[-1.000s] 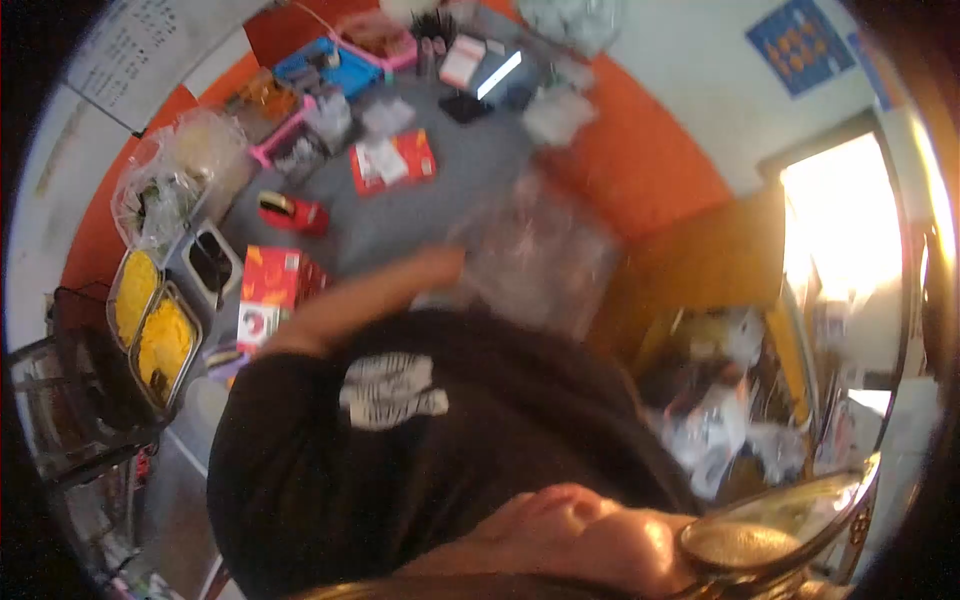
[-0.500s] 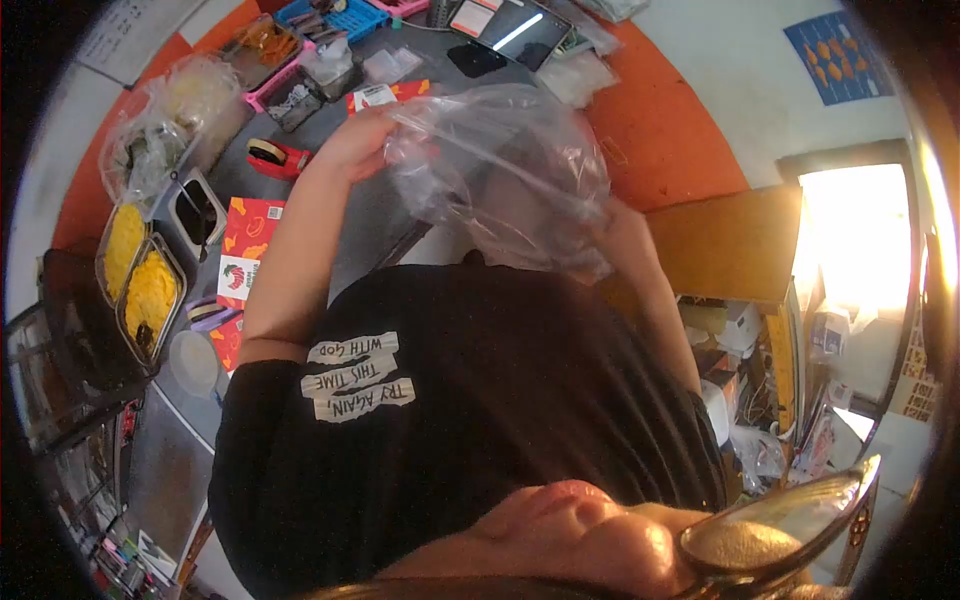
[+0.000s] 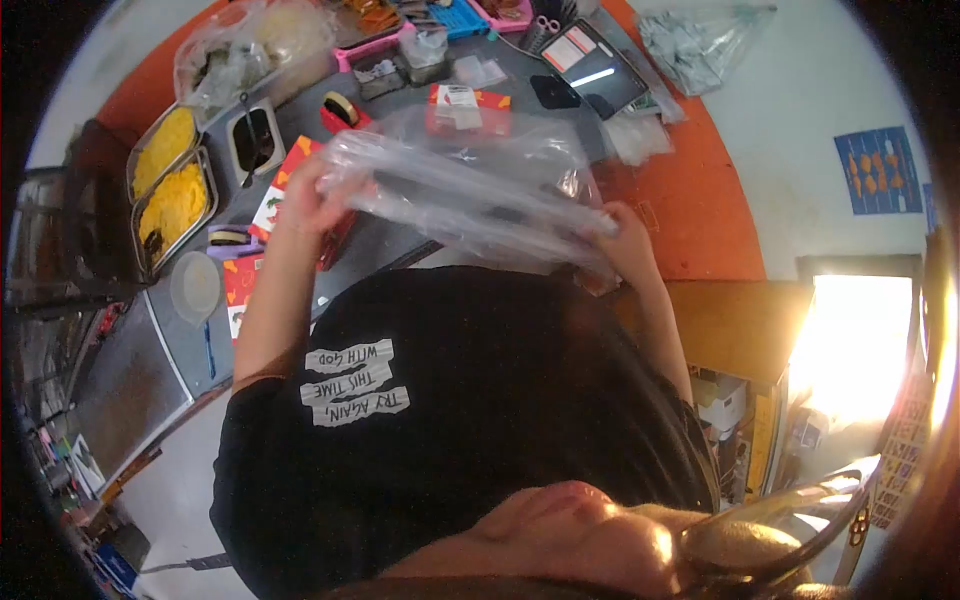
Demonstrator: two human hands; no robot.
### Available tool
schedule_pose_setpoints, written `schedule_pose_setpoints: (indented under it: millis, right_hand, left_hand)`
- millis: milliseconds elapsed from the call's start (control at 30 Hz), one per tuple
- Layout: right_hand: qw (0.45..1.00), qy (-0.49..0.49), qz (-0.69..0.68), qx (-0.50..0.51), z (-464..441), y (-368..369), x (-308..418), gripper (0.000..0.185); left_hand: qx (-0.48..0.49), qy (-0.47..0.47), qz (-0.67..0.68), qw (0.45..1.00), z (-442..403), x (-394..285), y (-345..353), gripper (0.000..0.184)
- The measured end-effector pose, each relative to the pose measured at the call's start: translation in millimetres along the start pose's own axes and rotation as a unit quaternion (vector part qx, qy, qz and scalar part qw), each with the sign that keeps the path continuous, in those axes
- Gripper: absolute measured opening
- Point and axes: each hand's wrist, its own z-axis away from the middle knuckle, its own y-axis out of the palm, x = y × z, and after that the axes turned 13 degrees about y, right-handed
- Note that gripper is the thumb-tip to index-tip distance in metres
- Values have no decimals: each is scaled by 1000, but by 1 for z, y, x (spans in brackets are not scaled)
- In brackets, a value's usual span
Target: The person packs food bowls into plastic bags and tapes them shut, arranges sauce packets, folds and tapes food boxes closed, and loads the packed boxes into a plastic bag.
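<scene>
A clear plastic bag (image 3: 470,190) is stretched sideways in front of my black shirt, over the grey table. My left hand (image 3: 322,195) grips its left end, with the fingers partly blurred and covered by the film. Its right end is pinched in my right hand (image 3: 625,242). Through and above the film shows a red printed box (image 3: 465,112) with a white label. Another red box (image 3: 295,170) lies behind my left hand, partly covered by it. Close to that hand is a red tape dispenser (image 3: 343,112).
On the left stand two trays of yellow food (image 3: 175,205), a dark sauce container (image 3: 254,142), a purple tape dispenser (image 3: 232,238) and a round translucent lid (image 3: 195,287). At the back are a tablet (image 3: 597,75), a black phone (image 3: 555,92) and pink baskets (image 3: 378,48).
The bag has gone from a puffed, rounded shape to a flatter, sideways-stretched one. My left hand has moved left and lower, away from my right hand. The whole view has shifted.
</scene>
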Motion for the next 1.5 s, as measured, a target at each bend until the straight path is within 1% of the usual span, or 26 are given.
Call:
schedule_pose_setpoints:
  millis: [33, 67, 100, 133, 200, 233, 267, 300, 333, 367, 433, 467, 533, 567, 600, 667, 800, 867, 900, 933, 1067, 1100, 1167, 1333, 1400, 1500]
  right_hand:
    - [994, 70, -42, -67, -11, -1, -8, 43]
    - [978, 138, -83, -131, -17, -3, -16, 43]
    - [895, 157, -401, -114, -17, -7, -11, 45]
    - [899, 150, -398, -107, -20, -6, -8, 45]
    - [701, 120, -695, 104, -28, 5, -8, 47]
    - [702, 120, -693, 111, -27, 12, -18, 47]
    - [750, 99, -622, 204, -25, 15, -35, 46]
    - [785, 76, -540, 293, -24, 16, -51, 44]
    - [808, 52, -451, 376, -19, 13, -44, 42]
    - [808, 50, -448, 380, -18, 8, -35, 42]
    - [883, 29, 36, 467, -2, -19, 32, 33]
    - [882, 25, 41, 469, -7, -22, 27, 33]
    - [881, 136, -368, 264, -35, -19, -1, 20]
    - [730, 128, -619, 259, -75, -14, -47, 14]
    - [728, 131, -614, 275, -85, -17, -43, 14]
    - [606, 83, -731, 302, -102, -21, -20, 15]
    - [677, 207, -644, 290, -170, -14, -21, 26]
    - [843, 240, -449, 175, -241, 18, -50, 36]
    - [971, 38, -233, -36, -268, 45, -46, 35]
    - [954, -175, 15, -244, -285, 65, -35, 35]
    - [897, -428, -67, 92, -176, 112, 189, 58]
    - [827, -552, 12, 110, -155, 126, 229, 66]
    - [735, -664, 120, 76, -130, 169, 283, 79]
    - [588, -727, 338, 111, -112, 233, 350, 106]
    - [590, -706, 352, 170, -116, 236, 352, 110]
    - [658, -677, 287, 163, -127, 204, 326, 107]
  left_hand:
    - [49, -7, 75, 996, 17, 4, -1, 35]
    - [15, -50, -96, 994, 32, 11, -1, 37]
    - [170, -148, -318, 921, 36, 1, 19, 34]
    - [307, -236, -514, 765, 37, -12, 37, 32]
    - [292, -251, -555, 737, 37, -4, 11, 33]
    - [286, -273, -592, 702, 37, 1, -5, 34]
    - [278, -273, -593, 705, 37, 3, -22, 34]
    - [123, -172, -417, 884, 38, 3, -37, 34]
    - [-41, -50, -201, 977, 38, -1, -35, 33]
    - [-46, -47, -201, 977, 39, -4, -30, 33]
    - [-192, 57, 59, 978, 45, -21, 16, 33]
    - [-196, 63, 60, 977, 51, -16, 15, 33]
    - [-104, -25, 87, 990, 61, -3, -5, 37]
    - [17, -140, -106, 984, 58, 1, -19, 44]
    - [131, -254, -288, 914, 58, 8, -32, 51]
    - [295, -181, -498, 795, 55, 53, -36, 53]
    - [-17, -195, -477, 857, 49, 82, -19, 35]
    - [-157, -167, -405, 885, 43, 109, -27, 34]
    - [-262, -112, -277, 918, 44, 140, -40, 33]
    - [-357, -49, -139, 922, 43, 158, -44, 32]
    - [-295, 81, -327, 894, 51, 149, -5, 45]
    - [-246, 218, -564, 758, 52, 165, -21, 48]
    - [-207, 170, -586, 765, 57, 164, -24, 45]
    - [-121, 131, -656, 733, 61, 161, -35, 42]
    - [-174, 74, -579, 793, 60, 149, -27, 52]
    - [-161, 1, -596, 786, 64, 144, -31, 70]
